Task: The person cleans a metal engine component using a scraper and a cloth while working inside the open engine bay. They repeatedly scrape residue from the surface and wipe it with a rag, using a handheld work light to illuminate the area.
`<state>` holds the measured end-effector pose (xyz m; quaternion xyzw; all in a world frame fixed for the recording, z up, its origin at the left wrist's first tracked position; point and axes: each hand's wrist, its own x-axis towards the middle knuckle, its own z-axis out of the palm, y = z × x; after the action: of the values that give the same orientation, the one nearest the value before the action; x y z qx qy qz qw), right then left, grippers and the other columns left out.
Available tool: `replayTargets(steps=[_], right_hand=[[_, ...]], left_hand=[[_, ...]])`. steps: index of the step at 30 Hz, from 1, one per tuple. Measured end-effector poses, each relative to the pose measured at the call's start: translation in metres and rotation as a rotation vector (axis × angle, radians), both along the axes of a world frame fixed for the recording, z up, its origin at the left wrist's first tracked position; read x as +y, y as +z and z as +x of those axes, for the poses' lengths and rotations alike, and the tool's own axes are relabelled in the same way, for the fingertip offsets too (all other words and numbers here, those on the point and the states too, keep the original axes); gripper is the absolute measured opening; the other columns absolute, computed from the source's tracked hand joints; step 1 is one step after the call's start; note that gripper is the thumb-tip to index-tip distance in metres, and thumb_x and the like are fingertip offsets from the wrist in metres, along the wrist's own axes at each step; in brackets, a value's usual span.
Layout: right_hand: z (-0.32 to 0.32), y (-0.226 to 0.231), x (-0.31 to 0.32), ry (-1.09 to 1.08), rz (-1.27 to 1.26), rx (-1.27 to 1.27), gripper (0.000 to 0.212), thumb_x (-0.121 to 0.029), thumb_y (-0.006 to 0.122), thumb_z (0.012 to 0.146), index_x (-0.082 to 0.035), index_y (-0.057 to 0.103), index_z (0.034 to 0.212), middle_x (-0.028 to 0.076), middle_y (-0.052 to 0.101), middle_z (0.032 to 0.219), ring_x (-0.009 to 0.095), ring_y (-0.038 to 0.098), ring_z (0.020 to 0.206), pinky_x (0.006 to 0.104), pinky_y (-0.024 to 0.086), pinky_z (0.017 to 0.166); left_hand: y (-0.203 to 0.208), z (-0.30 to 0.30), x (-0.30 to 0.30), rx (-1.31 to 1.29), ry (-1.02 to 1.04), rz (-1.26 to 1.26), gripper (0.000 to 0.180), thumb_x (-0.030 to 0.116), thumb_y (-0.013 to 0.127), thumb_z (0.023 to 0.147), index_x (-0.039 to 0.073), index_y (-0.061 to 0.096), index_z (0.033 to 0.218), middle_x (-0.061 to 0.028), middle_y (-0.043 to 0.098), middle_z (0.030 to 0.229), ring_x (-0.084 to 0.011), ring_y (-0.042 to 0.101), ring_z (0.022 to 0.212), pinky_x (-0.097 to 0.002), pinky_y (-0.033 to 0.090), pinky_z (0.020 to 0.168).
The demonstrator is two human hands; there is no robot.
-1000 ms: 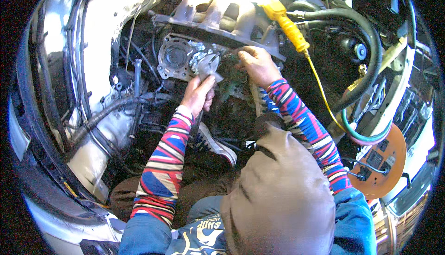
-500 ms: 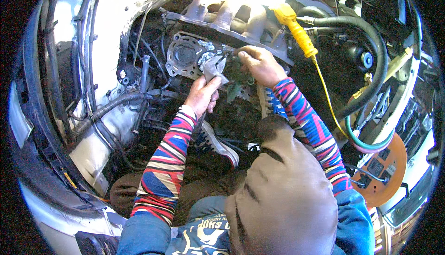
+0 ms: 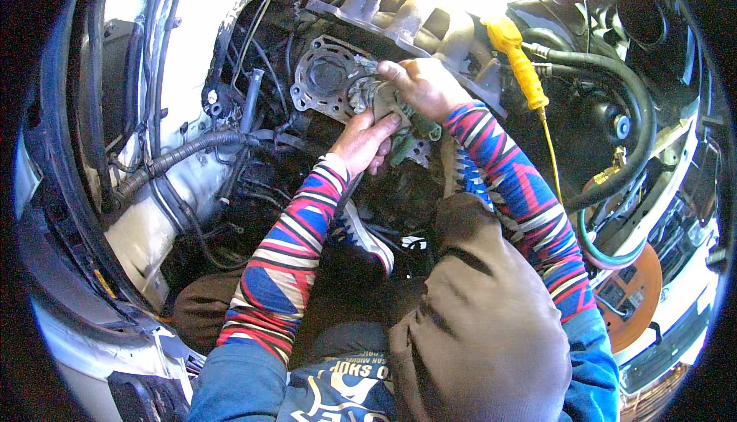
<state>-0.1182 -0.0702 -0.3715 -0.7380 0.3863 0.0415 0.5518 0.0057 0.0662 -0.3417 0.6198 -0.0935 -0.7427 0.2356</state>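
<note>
My left hand (image 3: 365, 142) is closed on a crumpled grey piece (image 3: 390, 107) that looks like a rag or worn abrasive sheet. Over its upper end curls my right hand (image 3: 430, 88), thumb toward the left; its other fingers are mostly hidden. A dark green cloth-like bit (image 3: 407, 148) hangs below the hands. Both hands are over the flat top of an engine block (image 3: 303, 88), where a round cylinder bore (image 3: 328, 74) shows to their left. The hands cover the middle of that surface.
Beyond the block lies a cast manifold (image 3: 399, 19). A yellow work lamp (image 3: 516, 49) shines brightly at the top right, its cord running down. A thick black hose (image 3: 641, 107) curves at the right, near an orange reel (image 3: 641, 291). My shoe (image 3: 367, 238) is below the block.
My right hand has moved left and down over the grey piece, meeting my left hand. The whole view has shifted slightly, with the block now farther right.
</note>
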Motion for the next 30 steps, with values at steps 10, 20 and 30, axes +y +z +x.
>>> replayTargets(steps=[10,20,30], right_hand=[[0.040,0.002,0.000,0.425,-0.291,0.202,0.068,-0.063,0.044,0.097,-0.006,0.075,0.077,0.020,0.071,0.077,0.038,0.071,0.078,0.0479,0.057,0.075],[0.041,-0.035,0.006,0.344,-0.340,0.108,0.069,-0.061,0.040,0.099,-0.002,0.074,0.088,0.027,0.070,0.090,0.045,0.069,0.089,0.0520,0.055,0.081],[0.038,-0.040,0.013,0.196,-0.331,0.154,0.067,-0.059,0.042,0.099,-0.002,0.075,0.084,0.028,0.070,0.091,0.044,0.069,0.090,0.0515,0.056,0.082]], left_hand=[[-0.003,-0.006,0.000,0.009,0.018,-0.038,0.026,0.037,0.051,0.100,0.012,0.056,0.109,0.0000,0.051,0.068,-0.0114,0.045,0.047,-0.0279,0.035,0.041],[-0.016,0.010,-0.004,-0.021,-0.099,-0.015,0.032,0.040,0.056,0.098,0.010,0.062,0.106,0.0035,0.046,0.061,-0.0097,0.040,0.045,-0.0294,0.032,0.040],[-0.049,0.011,0.008,-0.252,-0.241,-0.214,0.032,0.044,0.059,0.096,0.015,0.064,0.106,0.0057,0.047,0.065,-0.0086,0.039,0.051,-0.0275,0.031,0.046]])
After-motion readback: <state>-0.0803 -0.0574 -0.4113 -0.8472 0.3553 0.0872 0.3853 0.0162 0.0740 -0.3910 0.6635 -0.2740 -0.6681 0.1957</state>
